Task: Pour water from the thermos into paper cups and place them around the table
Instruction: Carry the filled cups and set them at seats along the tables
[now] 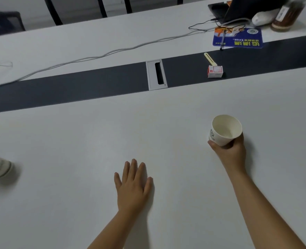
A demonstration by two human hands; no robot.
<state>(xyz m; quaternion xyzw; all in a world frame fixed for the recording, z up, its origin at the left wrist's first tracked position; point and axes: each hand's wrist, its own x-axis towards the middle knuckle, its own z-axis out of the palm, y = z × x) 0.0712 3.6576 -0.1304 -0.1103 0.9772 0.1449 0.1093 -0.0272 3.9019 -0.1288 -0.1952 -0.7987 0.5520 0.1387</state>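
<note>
White desk point(76, 141) carries everything: right hand point(229, 151) grips a paper cup point(224, 130), seemingly holding water, for placing; left hand point(132, 184) rests flat, bracing.

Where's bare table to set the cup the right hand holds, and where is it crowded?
Bare white table lies between the dark centre strip and both hands: ahead of the flat left hand and left of the paper cup gripped by the right hand. Crowded: far right, around the laptop, blue booklet and small box.
</note>
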